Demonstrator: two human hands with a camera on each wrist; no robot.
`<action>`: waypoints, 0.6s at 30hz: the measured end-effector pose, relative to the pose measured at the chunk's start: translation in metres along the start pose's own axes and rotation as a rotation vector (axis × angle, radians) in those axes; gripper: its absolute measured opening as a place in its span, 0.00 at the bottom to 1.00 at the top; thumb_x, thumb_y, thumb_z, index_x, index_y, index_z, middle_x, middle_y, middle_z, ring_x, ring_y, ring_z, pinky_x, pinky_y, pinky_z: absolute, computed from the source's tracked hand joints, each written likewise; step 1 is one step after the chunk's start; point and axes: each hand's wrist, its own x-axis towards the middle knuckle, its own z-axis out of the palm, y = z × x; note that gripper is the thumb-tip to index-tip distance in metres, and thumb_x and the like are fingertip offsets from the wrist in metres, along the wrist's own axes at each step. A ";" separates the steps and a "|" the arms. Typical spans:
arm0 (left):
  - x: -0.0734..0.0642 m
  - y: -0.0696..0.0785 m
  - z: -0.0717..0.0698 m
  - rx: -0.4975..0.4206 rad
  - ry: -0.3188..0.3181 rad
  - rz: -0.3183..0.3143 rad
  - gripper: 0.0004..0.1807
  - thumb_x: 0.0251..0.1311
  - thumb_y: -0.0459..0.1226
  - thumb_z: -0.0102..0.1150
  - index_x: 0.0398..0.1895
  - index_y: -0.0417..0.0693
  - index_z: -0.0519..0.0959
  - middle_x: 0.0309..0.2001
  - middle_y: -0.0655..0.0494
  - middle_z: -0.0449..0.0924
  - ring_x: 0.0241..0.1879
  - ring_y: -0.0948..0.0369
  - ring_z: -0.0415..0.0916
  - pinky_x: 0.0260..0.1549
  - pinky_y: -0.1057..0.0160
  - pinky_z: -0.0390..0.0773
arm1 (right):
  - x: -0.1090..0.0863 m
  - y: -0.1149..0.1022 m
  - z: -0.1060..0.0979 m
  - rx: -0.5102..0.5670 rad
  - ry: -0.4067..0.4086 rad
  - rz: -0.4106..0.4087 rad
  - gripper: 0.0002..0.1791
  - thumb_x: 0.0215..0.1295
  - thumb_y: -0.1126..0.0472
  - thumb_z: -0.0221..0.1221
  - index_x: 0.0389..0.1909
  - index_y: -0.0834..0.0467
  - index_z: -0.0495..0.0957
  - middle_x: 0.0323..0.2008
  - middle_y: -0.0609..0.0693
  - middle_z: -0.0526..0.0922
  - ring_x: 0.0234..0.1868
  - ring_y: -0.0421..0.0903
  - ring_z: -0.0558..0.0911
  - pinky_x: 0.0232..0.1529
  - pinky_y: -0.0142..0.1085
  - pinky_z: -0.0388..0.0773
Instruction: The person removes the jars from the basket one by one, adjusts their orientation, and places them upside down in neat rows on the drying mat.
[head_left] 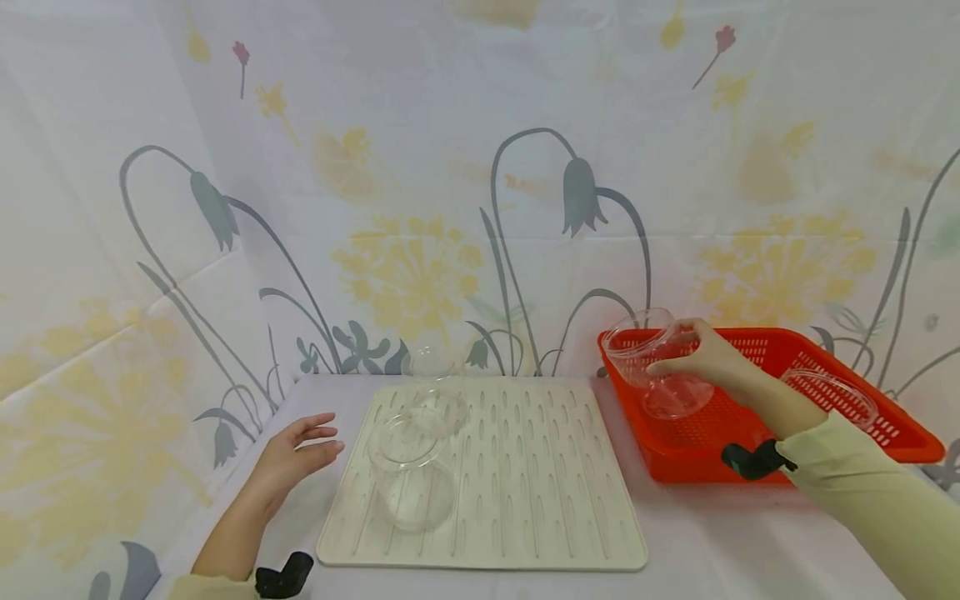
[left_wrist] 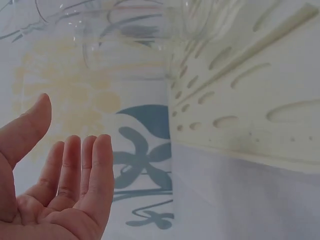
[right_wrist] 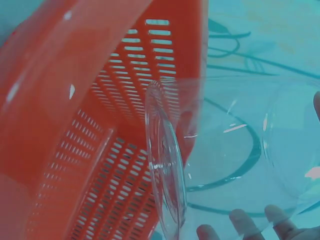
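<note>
My right hand grips a clear cup over the far left corner of the red basket. The right wrist view shows this cup lying sideways, its wide flanged rim facing the basket and my fingertips along its wall. Another clear piece shows just below my hand, inside the basket. To the left, my left hand hovers beside the cream mat, fingers relaxed and holding nothing. Two clear cups stand on the mat's left side, one behind the other.
Another round clear container lies in the right part of the basket, with its rim showing. The mat has rows of raised ridges and lies on a white-covered table. A flower-printed curtain hangs behind and at the left.
</note>
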 end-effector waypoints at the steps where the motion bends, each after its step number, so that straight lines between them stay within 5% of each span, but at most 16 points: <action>1: 0.001 0.003 0.001 -0.001 0.000 0.008 0.34 0.58 0.39 0.62 0.66 0.38 0.61 0.56 0.40 0.68 0.46 0.63 0.76 0.47 0.63 0.75 | -0.001 -0.001 0.001 -0.005 0.004 -0.006 0.55 0.52 0.47 0.67 0.67 0.68 0.42 0.62 0.71 0.52 0.55 0.67 0.61 0.48 0.57 0.73; 9: 0.003 0.025 0.009 -0.010 -0.005 0.059 0.34 0.59 0.39 0.61 0.67 0.39 0.60 0.58 0.41 0.66 0.49 0.64 0.73 0.51 0.62 0.71 | -0.010 -0.010 0.004 -0.033 0.026 -0.033 0.57 0.50 0.46 0.68 0.68 0.67 0.43 0.62 0.71 0.54 0.57 0.68 0.61 0.48 0.58 0.72; 18: 0.006 0.050 0.024 -0.046 -0.008 0.107 0.35 0.58 0.37 0.62 0.67 0.40 0.60 0.60 0.40 0.64 0.60 0.47 0.64 0.59 0.50 0.63 | -0.016 -0.021 0.005 -0.058 0.034 -0.062 0.56 0.50 0.46 0.68 0.69 0.66 0.43 0.63 0.70 0.54 0.57 0.68 0.61 0.47 0.57 0.73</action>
